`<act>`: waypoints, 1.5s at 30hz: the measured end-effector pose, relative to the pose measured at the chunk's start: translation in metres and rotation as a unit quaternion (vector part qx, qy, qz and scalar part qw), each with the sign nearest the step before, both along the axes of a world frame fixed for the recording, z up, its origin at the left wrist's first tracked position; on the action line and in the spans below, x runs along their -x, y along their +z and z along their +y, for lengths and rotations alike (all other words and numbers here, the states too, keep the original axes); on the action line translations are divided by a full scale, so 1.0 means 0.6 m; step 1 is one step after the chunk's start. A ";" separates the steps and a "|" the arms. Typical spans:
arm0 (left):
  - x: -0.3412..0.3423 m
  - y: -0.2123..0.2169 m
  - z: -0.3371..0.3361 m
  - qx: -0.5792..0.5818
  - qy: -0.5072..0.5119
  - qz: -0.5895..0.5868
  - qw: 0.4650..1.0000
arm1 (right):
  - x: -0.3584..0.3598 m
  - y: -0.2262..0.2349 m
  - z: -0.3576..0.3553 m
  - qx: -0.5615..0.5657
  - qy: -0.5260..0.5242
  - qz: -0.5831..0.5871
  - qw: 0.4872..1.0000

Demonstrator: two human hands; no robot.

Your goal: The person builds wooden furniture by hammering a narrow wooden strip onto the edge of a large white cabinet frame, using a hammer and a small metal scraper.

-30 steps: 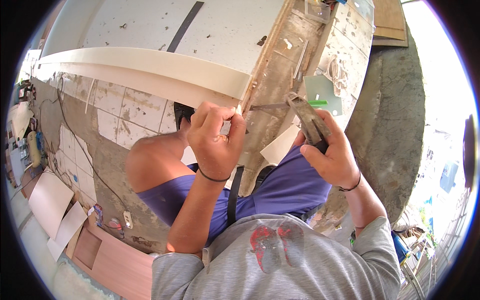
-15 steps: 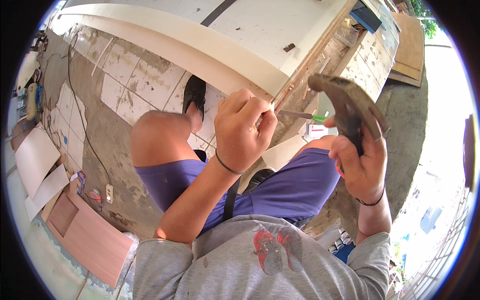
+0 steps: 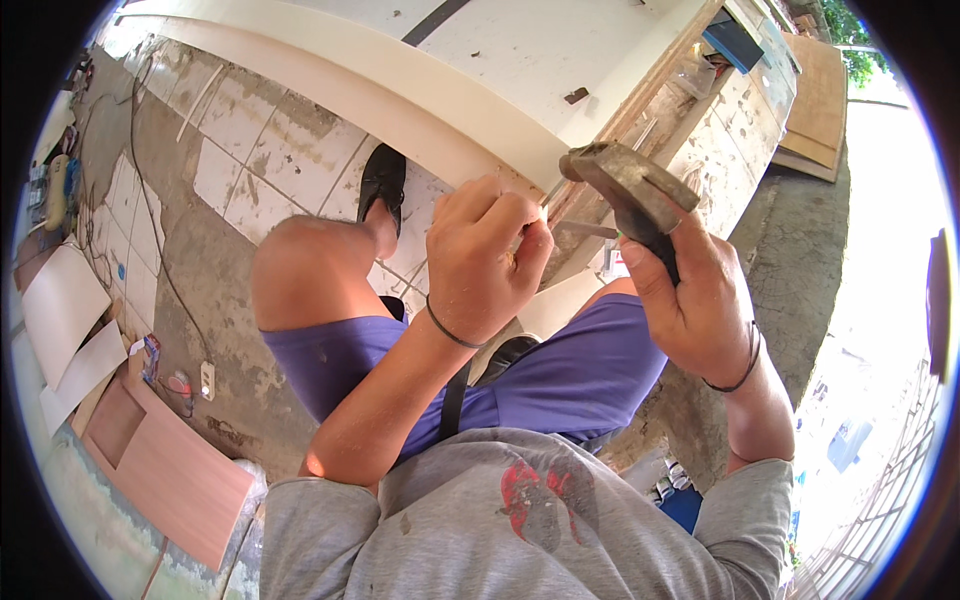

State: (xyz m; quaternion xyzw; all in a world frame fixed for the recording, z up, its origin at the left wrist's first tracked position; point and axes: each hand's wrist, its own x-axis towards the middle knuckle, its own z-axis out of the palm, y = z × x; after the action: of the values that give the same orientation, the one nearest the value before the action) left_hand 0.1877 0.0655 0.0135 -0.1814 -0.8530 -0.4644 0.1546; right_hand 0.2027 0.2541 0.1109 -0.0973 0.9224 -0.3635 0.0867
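My right hand [image 3: 700, 300] is closed round the dark handle of a claw hammer [image 3: 628, 183], its worn metal head raised just right of my left hand. My left hand [image 3: 485, 260] has its fingers pinched together at the corner of a cream-white panel [image 3: 470, 130]. A small pale bit shows at the fingertips; what they grip is otherwise hidden. Just beyond the left thumb is a grey metal shaft [image 3: 588, 229] of a tool. Its far end is behind the hammer and right hand, and I cannot tell whether the left hand touches it.
Wooden boards [image 3: 812, 100] lean at the far right. A blue object [image 3: 733, 42] lies in the open wooden frame. On the left are a cable [image 3: 165, 235], a socket block [image 3: 208, 381], white sheets [image 3: 62, 310] and a pinkish wood panel [image 3: 185, 480]. My bent legs flank the work.
The hammer has moved left, closer to my left hand, and its head has turned. The green handle of the shafted tool, visible before, is now covered. My left hand stays nearly still.
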 end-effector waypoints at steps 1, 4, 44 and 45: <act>0.000 0.001 0.000 0.010 0.004 -0.001 1.000 | -0.001 -0.001 0.005 0.000 0.006 -0.016 1.000; -0.001 -0.002 0.001 0.009 0.005 -0.010 1.000 | -0.003 0.001 0.004 0.018 0.005 -0.010 1.000; 0.004 -0.008 -0.004 -0.030 -0.021 -0.015 0.999 | -0.005 0.013 0.010 0.061 -0.028 0.081 0.994; 0.004 -0.008 -0.003 -0.037 -0.021 -0.013 0.999 | -0.005 0.018 0.007 0.022 -0.009 0.088 0.996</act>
State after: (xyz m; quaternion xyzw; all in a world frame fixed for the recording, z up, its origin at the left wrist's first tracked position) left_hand 0.1856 0.0636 0.0090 -0.1874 -0.8333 -0.5009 0.1400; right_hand 0.2059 0.2581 0.1217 -0.1227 0.9190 -0.3748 -0.0001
